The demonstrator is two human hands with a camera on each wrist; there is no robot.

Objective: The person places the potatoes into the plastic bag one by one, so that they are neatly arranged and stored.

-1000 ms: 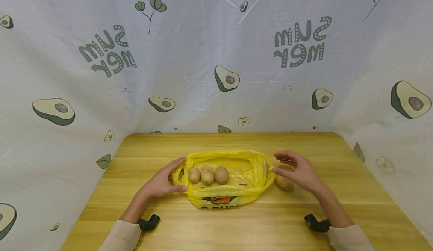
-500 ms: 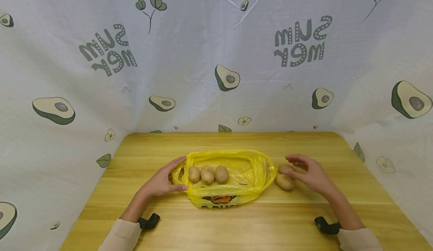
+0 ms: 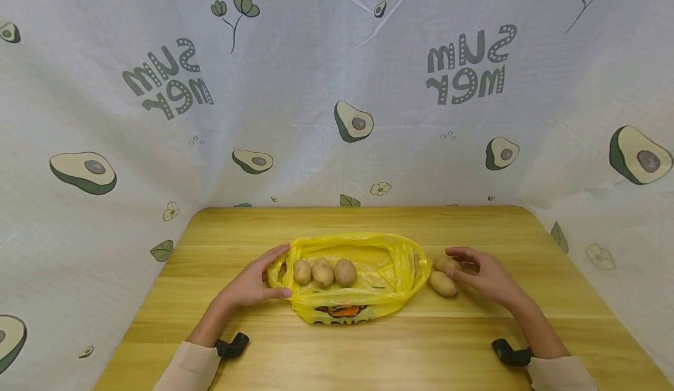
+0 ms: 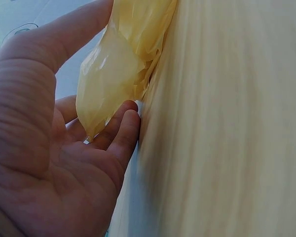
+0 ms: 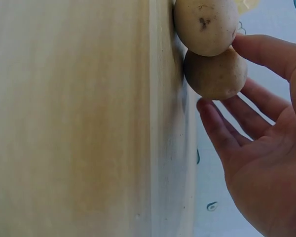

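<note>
A yellow plastic bag [image 3: 350,306] lies on the table with its mouth spread open, three potatoes [image 3: 323,273] showing inside toward its left end. My left hand [image 3: 253,281] rests at that end, thumb and fingers spread to either side, touching the crumpled plastic [image 4: 111,64]. Right of the bag, a front potato [image 3: 443,284] and a back potato [image 3: 444,263] lie close together on the table. My right hand [image 3: 487,274] has its thumb and fingers around the back potato [image 5: 217,76]. The right thumb tip also overlaps the edge of the front potato [image 5: 205,24].
The light wooden table [image 3: 368,356] runs under everything. White cloth [image 3: 295,86] printed with avocados and lettering hangs behind and along both sides. A dark wrist mount [image 3: 232,346] sits on the left wrist, and a similar mount [image 3: 511,354] on the right.
My right hand has moved right, away from the bag's edge, then lowered in around the back potato. The left hand, bag and potatoes inside have stayed in place.
</note>
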